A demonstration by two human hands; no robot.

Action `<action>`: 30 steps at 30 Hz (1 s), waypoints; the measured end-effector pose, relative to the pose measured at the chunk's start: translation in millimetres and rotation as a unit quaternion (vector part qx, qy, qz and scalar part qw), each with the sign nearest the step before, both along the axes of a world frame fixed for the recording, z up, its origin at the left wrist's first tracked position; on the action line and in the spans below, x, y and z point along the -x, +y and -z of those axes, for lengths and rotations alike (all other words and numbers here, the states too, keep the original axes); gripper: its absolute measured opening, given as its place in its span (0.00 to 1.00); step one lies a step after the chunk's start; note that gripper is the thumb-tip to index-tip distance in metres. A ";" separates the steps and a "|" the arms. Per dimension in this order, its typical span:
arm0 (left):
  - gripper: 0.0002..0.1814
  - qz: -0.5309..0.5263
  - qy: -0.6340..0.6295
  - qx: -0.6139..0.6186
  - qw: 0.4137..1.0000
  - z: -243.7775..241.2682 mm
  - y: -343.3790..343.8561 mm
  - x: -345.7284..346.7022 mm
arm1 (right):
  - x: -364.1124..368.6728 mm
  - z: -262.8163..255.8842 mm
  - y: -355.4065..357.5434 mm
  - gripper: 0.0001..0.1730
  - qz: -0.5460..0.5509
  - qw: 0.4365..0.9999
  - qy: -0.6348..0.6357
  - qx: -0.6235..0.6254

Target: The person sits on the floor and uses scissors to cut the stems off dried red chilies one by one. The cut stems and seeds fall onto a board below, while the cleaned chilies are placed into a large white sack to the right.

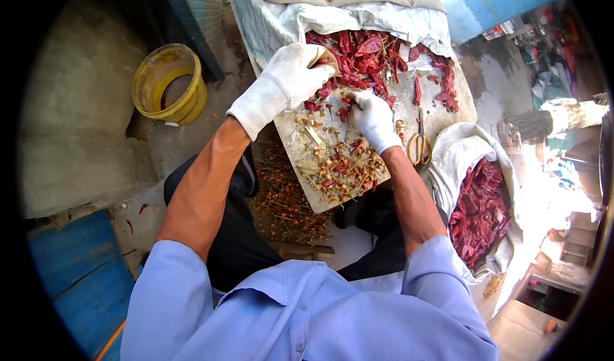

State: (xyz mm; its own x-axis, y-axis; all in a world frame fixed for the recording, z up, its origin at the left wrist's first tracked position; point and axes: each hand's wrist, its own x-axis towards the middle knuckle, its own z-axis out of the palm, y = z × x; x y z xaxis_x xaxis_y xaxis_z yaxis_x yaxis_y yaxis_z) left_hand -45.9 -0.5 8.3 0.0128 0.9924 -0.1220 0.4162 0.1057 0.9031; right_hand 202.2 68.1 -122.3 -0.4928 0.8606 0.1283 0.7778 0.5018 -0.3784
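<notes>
My left hand point(301, 71), in a white knitted work glove with soiled fingertips, is closed on a dried red chili near the left edge of the chili pile point(367, 56). Lower and to the right, my right hand point(369, 116), gloved alike, has its fingers bent over the board by a small piece of red chili; whether it grips anything I cannot tell. The pile spills from a white woven sack point(331, 18) onto a worn board point(312, 193). Cut stems and caps point(343, 169) are scattered on the board's near end. Scissors point(420, 145) lie right of my right hand.
An open white sack point(443, 169) of dried red chilies point(482, 212) stands right of the board. A yellow bucket point(197, 95) is at the left. Stems and caps point(283, 198) heap on the floor between my legs, by a low wooden piece point(300, 249). A blue panel point(81, 260) is lower left.
</notes>
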 end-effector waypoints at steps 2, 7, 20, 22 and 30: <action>0.13 0.008 0.025 0.018 0.999 1.1 0.8 -5.6 | -7.4 -7.2 -6.6 0.18 0.053 0.982 0.162 0.079; 0.16 0.013 -0.002 -0.133 0.991 57.3 17.0 -29.4 | 7.1 -65.9 -24.7 0.18 0.088 0.863 0.422 0.264; 0.15 -0.098 -0.261 -0.086 0.957 20.0 23.5 -19.8 | 18.9 -51.5 -14.9 0.22 0.101 0.934 0.293 0.179; 0.15 -0.102 -0.253 -0.080 0.959 12.6 16.0 -13.6 | 18.2 -36.8 -24.0 0.21 0.099 0.984 0.077 0.124; 0.20 -0.087 -0.215 -0.056 0.971 -2.1 11.6 -17.5 | 10.2 10.4 -31.9 0.16 0.122 0.990 -0.037 0.058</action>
State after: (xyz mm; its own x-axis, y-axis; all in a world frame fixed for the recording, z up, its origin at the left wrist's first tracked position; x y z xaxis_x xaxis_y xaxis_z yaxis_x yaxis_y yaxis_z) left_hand -28.4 11.1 10.3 -0.1303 0.9909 -0.0345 -0.0171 0.0326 0.9993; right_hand 191.9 36.1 -132.7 -0.2722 0.9622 -0.0072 0.8985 0.2515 -0.3599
